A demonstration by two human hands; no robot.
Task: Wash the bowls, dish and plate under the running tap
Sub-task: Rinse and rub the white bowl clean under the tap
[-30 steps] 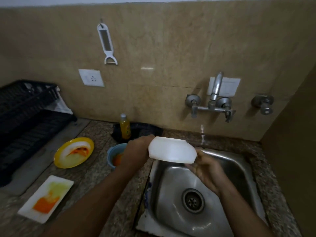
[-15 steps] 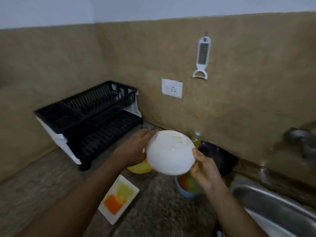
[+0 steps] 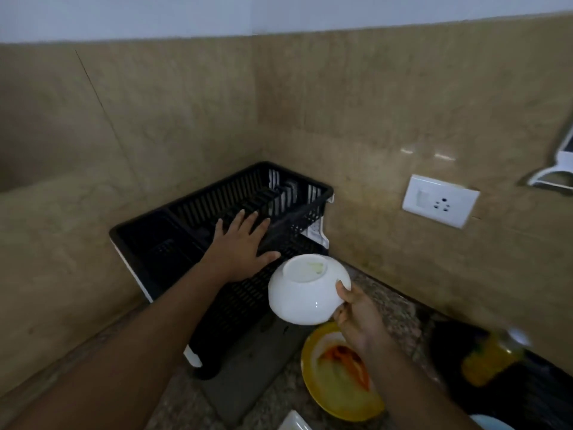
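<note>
Bowl first: the round white ceramic bowl [image 3: 307, 293] is upside down in my right hand [image 3: 356, 315], its flat foot ring facing up with a pale greenish smear on it, held in the air just in front of the black plastic two-tier dish rack [image 3: 198, 218]. My thumb curls over the bowl's outer wall near the rim and my fingers are tucked beneath, so that hand is clamped on the bowl. My left hand [image 3: 238, 246] is spread flat with its fingers straight and apart, reaching over the front edge of the rack's upper basket; I cannot tell whether it touches the plastic. Below the bowl, on the speckled stone counter [image 3: 186, 408], lies the round yellow plate [image 3: 338, 380] streaked with orange sauce, partly behind my right wrist. A corner of a white rectangular dish [image 3: 294, 423] shows at the bottom edge. To the right stands a blurred yellow bottle [image 3: 493, 358]. A white wall socket [image 3: 440, 204] sits on the tan tiled wall.
</note>
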